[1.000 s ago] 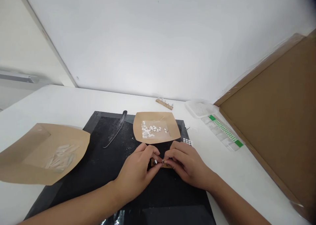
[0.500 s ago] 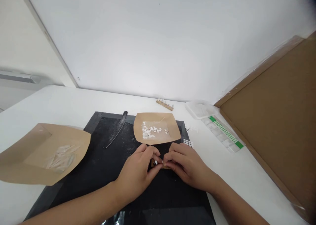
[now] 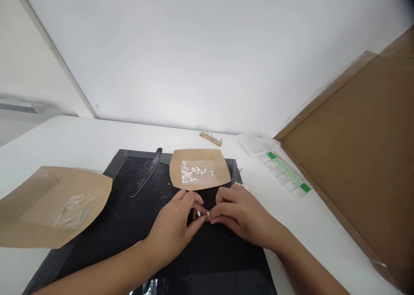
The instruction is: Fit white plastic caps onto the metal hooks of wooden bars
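My left hand (image 3: 176,215) and my right hand (image 3: 241,213) meet over the black mat (image 3: 155,239), fingertips almost touching. Between them is a small brown strip (image 3: 195,215), mostly hidden by the fingers, with small white oval pieces on it. The left thumb and forefinger are pinched on the strip near a white oval piece (image 3: 208,214). My right hand's fingertips are closed at the same piece. Just beyond the hands, a brown paper tray (image 3: 223,174) holds many white oval pieces (image 3: 189,176) on a clear sheet.
A larger paper tray (image 3: 29,208) with clear slips lies left. A curved dark tool (image 3: 150,172) rests on the mat. Behind stands a strip with pins (image 3: 211,139). To the right are a clear container (image 3: 255,143), a green-and-white label strip (image 3: 287,172) and a cardboard panel (image 3: 355,157).
The view has shifted slightly, moving the scene left. My right hand now hides more of the white oval stickers beside the mat. Both hands remain together at the brown strip.
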The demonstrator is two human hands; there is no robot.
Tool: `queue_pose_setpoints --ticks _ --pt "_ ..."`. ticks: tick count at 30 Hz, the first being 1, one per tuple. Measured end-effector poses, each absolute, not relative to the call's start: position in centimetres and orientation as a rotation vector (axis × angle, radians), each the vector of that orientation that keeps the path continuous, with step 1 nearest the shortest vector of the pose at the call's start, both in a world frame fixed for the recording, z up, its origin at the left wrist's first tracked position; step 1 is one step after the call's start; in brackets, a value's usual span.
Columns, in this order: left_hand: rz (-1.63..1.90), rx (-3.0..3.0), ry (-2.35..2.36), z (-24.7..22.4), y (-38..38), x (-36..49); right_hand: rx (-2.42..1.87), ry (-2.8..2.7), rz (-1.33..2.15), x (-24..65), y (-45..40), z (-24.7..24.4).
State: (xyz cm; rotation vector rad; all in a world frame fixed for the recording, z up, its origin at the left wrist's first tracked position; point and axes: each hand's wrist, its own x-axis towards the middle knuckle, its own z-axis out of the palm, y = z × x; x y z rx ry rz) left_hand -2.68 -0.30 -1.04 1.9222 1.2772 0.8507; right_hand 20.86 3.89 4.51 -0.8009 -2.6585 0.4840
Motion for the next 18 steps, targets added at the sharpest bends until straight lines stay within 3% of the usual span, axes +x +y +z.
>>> queue_pose_setpoints --ticks 18 --pt "0.858 1.938 1.280 -0.99 -0.24 -2.64 -0.941 -2.524 0.625 20.68 3.56 4.17"
